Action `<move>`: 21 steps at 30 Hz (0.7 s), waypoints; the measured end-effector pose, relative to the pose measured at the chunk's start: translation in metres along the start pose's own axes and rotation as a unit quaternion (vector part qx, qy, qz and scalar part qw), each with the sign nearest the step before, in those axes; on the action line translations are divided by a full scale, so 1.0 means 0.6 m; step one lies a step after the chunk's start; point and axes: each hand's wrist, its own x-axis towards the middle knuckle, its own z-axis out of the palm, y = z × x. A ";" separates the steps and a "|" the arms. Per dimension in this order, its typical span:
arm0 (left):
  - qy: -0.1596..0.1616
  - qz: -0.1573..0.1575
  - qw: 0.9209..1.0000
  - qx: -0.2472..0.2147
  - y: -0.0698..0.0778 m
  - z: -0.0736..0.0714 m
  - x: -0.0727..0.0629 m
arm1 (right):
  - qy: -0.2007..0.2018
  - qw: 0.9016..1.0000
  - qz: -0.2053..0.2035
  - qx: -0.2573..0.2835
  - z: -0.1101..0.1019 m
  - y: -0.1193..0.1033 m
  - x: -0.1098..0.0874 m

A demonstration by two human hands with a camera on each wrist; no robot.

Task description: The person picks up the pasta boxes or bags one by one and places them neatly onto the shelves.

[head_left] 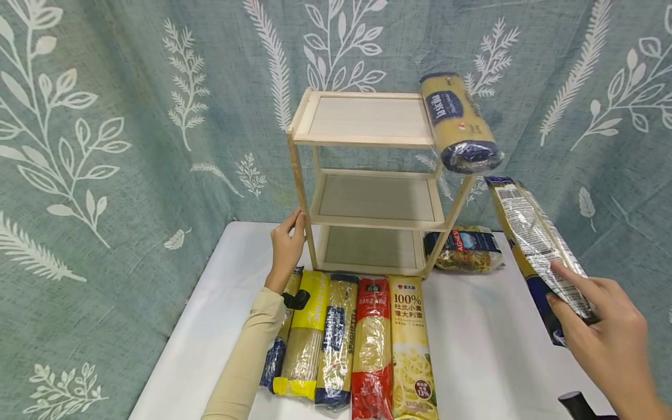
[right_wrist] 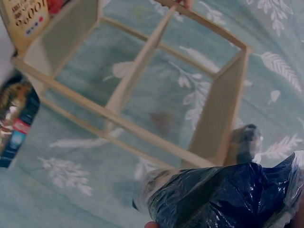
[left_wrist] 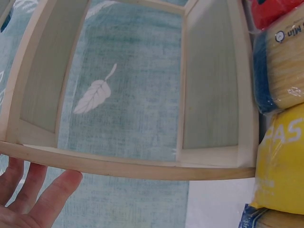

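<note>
A three-tier wooden shelf (head_left: 367, 143) stands on the table against the curtain. My left hand (head_left: 287, 242) pinches its left front post, with the thumb (left_wrist: 64, 185) against the wood and other fingertips partly hidden behind it. On the right, my right hand (head_left: 609, 326) grips the lower end of a pasta packet (head_left: 541, 233), holding it tilted with the white printed side up. In the right wrist view the dark blue wrapper (right_wrist: 223, 194) hides most of that hand. A large spaghetti pack (head_left: 459, 119) lies on the top tier's right end, jutting past the front edge.
In front of the shelf lie a yellow-ended pack (head_left: 307, 332), a blue-ended spaghetti pack (head_left: 337, 338), a red pack (head_left: 373, 344), a cream pack (head_left: 413, 344) and a partly hidden pack (head_left: 273, 356). An Agnesi pasta bag (head_left: 464, 249) lies by the shelf's right side.
</note>
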 end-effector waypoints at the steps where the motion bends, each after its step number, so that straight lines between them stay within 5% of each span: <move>1: 0.000 0.000 1.000 0.000 0.000 0.000 0.000 | 0.003 1.000 -0.003 0.001 -0.001 -0.002 0.004; 7: 0.002 0.007 1.000 -0.005 0.000 0.000 -0.001 | 0.022 0.999 -0.031 0.008 -0.010 -0.014 0.025; 14: 0.000 0.004 1.000 -0.006 0.001 -0.001 0.000 | 0.030 0.999 -0.001 -0.018 -0.020 -0.024 0.045; 21: 0.002 0.007 1.000 0.004 0.001 -0.001 0.000 | 0.047 0.998 -0.018 -0.021 -0.028 -0.031 0.067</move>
